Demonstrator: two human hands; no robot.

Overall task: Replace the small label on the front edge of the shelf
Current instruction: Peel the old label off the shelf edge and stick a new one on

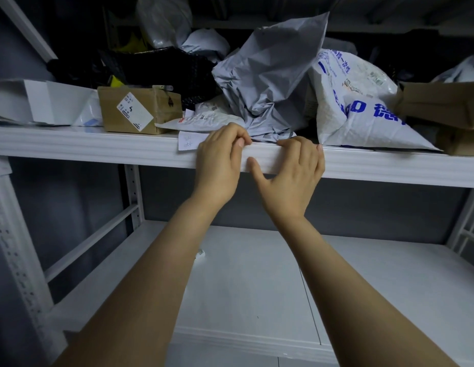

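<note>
Bare forearms (151, 274), lower frame. My left hand (220, 157) is curling beside small white paper label (187, 141), frame centre, grasp unclear; right hand (291, 176) is gripping white metal shelf edge (98, 148). Peeling slowly looks wisest, I judge.

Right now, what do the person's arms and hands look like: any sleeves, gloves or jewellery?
The left forearm and right forearm are bare; no sleeve shows. The left hand and right hand wear no gloves, rings, watch or wristband. Nails look short and unpainted.
</note>
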